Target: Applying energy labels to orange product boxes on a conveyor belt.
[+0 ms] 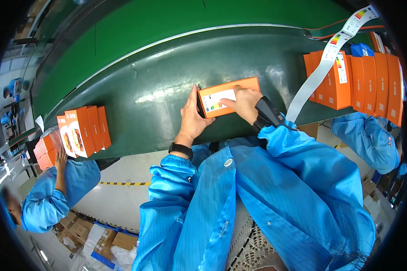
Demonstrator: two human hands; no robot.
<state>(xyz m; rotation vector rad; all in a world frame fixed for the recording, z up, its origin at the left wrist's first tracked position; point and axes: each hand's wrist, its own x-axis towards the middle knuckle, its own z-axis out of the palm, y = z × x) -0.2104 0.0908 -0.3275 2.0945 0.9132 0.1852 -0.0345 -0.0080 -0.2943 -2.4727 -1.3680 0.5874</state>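
A flat orange box (248, 85) lies on the dark green work surface in front of me. On its top is a white label (218, 98) with coloured rating bars. My left hand (192, 118) rests against the box's left end, fingers stretched along the side and thumb at the near corner. Over the right part of the box is my right hand (246, 105), fingers curled at the label's right end and thumb pressed on the label. The undersides of the right fingers are hidden.
A row of orange boxes (364, 86) stands at right, with a label strip (323, 70) hanging across it and a blue object (362, 49) on top. More orange boxes (88, 131) stand at left, near a co-worker's hand (61, 160). A green belt (167, 20) runs along the far side.
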